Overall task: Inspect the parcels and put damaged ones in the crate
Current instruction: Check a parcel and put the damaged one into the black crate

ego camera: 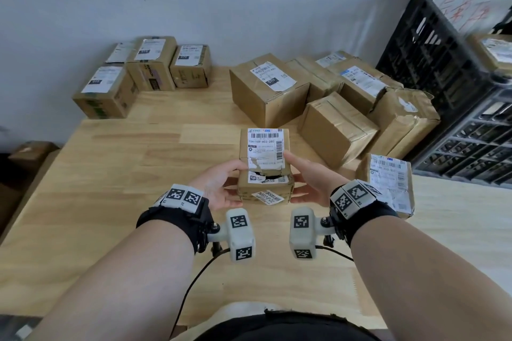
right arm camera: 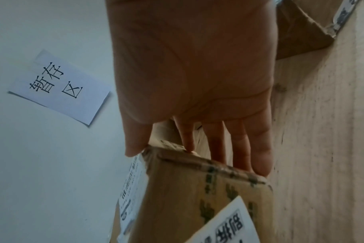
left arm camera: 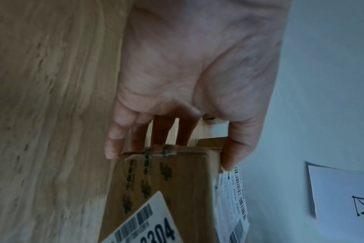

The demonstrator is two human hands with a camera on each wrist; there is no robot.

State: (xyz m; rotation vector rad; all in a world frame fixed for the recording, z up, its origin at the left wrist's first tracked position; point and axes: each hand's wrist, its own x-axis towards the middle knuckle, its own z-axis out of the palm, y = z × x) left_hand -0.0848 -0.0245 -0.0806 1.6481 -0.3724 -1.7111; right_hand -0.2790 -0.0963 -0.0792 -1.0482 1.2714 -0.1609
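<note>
I hold a small brown parcel (ego camera: 264, 158) between both hands over the wooden table (ego camera: 116, 174). Its top label is torn, and a ragged hole gapes in the cardboard near the front edge. My left hand (ego camera: 227, 183) grips its left side, with the thumb on top and the fingers (left arm camera: 114, 144) along the far edge. My right hand (ego camera: 304, 177) grips the right side the same way. The parcel (left arm camera: 166, 189) fills the lower part of the left wrist view, and the right wrist view shows it (right arm camera: 187, 189) too. The black plastic crate (ego camera: 443, 69) stands tilted at the far right.
Several brown parcels (ego camera: 266, 86) are piled at the back right, one of them crumpled (ego camera: 404, 116). Another labelled parcel (ego camera: 388, 183) lies beside my right wrist. A neat group of boxes (ego camera: 149, 63) stands at the back left by the wall. A parcel (ego camera: 493, 50) lies in the crate.
</note>
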